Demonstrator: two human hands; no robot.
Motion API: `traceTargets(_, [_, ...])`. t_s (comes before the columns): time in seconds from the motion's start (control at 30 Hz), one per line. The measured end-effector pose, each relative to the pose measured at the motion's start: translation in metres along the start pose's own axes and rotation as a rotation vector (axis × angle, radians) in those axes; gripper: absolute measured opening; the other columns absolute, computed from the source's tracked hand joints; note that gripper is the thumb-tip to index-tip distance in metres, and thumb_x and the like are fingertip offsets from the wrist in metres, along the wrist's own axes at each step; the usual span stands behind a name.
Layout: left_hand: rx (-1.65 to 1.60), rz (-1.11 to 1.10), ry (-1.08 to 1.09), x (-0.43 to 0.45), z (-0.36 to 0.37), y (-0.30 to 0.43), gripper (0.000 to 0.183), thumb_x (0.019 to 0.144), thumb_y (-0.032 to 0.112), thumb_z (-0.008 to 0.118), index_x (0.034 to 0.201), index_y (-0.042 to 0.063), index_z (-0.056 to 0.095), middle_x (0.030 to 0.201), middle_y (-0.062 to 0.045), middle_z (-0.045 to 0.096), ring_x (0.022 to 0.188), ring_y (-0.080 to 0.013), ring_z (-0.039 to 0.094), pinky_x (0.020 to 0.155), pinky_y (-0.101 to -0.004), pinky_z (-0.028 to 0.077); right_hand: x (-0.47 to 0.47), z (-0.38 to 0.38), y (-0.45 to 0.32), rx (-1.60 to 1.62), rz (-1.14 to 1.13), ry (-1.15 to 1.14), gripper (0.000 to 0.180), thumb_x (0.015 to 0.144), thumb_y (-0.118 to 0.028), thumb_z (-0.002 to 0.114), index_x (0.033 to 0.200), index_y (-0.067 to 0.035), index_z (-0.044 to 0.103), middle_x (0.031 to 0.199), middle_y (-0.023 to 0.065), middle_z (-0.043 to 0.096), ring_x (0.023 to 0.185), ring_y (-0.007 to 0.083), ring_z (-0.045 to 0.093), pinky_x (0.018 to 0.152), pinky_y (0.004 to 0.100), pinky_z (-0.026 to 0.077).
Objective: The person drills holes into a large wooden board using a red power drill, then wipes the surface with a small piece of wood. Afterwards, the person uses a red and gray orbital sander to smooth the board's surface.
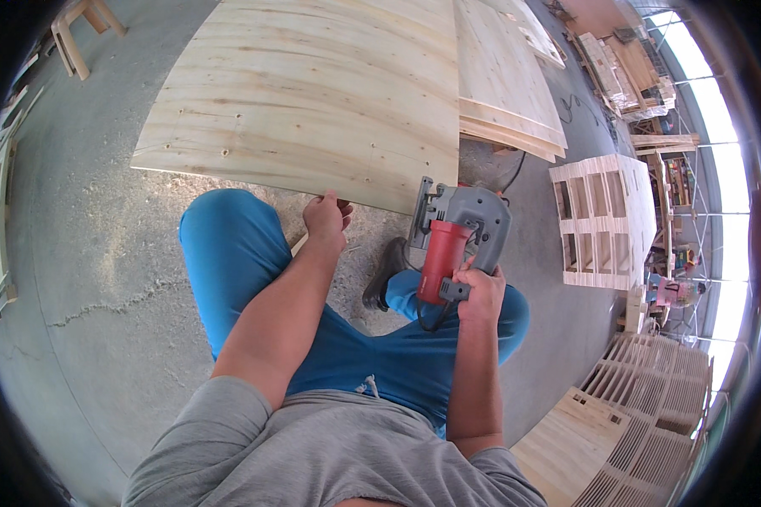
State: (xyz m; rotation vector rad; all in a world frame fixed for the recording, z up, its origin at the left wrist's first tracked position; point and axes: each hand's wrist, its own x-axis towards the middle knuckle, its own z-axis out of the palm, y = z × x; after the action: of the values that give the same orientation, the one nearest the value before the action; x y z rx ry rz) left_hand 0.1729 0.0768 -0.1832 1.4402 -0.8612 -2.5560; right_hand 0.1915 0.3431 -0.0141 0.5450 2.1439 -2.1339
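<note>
My right hand [481, 290] is closed round the rear of a red and grey jigsaw [447, 260], whose metal base plate stands on edge at the near right corner of a large plywood sheet [317, 89]. Whether the blade touches the wood cannot be made out. At the sheet's near edge, my left hand [326, 218] has its thumb at the top and fingers curled beneath, gripping the edge. Drilled holes and thin marked lines show on the sheet's face, left and right. A dark cord hangs from the jigsaw.
More plywood sheets [510, 89] lie stacked at the right, beside a black cable. Sawdust covers the concrete floor [120, 266] around my knees. Farther right stand a block of slotted wooden parts [609, 222] and stacked panels [653, 393]. A person [672, 293] is in the background. A wooden stool frame [66, 44] stands upper left.
</note>
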Motion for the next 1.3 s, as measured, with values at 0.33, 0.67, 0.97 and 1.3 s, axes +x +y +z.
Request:
traceTargets(0.33, [0.014, 0.030, 0.019, 0.003, 0.001, -0.005, 0.021, 0.113, 0.032, 0.057, 0.115, 0.013, 0.066, 0.096, -0.002, 0.075, 0.076, -0.0156, 0.071, 0.063, -0.0318, 0.053, -0.003, -0.001, 0.003, 0.030, 0.001, 0.042, 0.033, 0.068, 0.009, 0.070, 0.100, 0.003, 0.065, 0.081, 0.0130, 0.068, 0.066, 0.0239, 0.068, 0.064, 0.0366, 0.057])
traceTargets(0.67, [0.030, 0.038, 0.023, 0.001, 0.004, -0.003, 0.022, 0.114, 0.029, 0.055, 0.116, 0.010, 0.067, 0.096, -0.005, 0.075, 0.075, -0.0168, 0.072, 0.060, -0.0311, 0.054, -0.003, -0.002, 0.006, 0.029, -0.021, 0.002, 0.033, 0.068, 0.009, 0.070, 0.100, 0.003, 0.065, 0.082, 0.0122, 0.069, 0.066, 0.0230, 0.068, 0.064, 0.0361, 0.058])
traceTargets(0.97, [0.052, 0.034, 0.039, -0.001, 0.007, -0.001, 0.024, 0.113, 0.028, 0.054, 0.121, 0.008, 0.066, 0.098, -0.007, 0.075, 0.075, -0.0183, 0.073, 0.060, -0.0310, 0.056, -0.007, 0.003, 0.004, 0.003, -0.018, -0.013, 0.028, 0.068, 0.008, 0.071, 0.096, 0.002, 0.067, 0.081, 0.0100, 0.069, 0.068, 0.0213, 0.068, 0.065, 0.0349, 0.058])
traceTargets(1.3, [0.059, 0.054, 0.044, 0.003, 0.008, -0.003, 0.022, 0.113, 0.025, 0.054, 0.117, 0.006, 0.065, 0.096, -0.007, 0.074, 0.073, -0.0179, 0.073, 0.059, -0.0305, 0.056, -0.004, 0.009, 0.008, 0.007, -0.016, 0.033, 0.030, 0.068, 0.008, 0.071, 0.098, 0.002, 0.067, 0.080, 0.0107, 0.069, 0.064, 0.0222, 0.068, 0.062, 0.0345, 0.057])
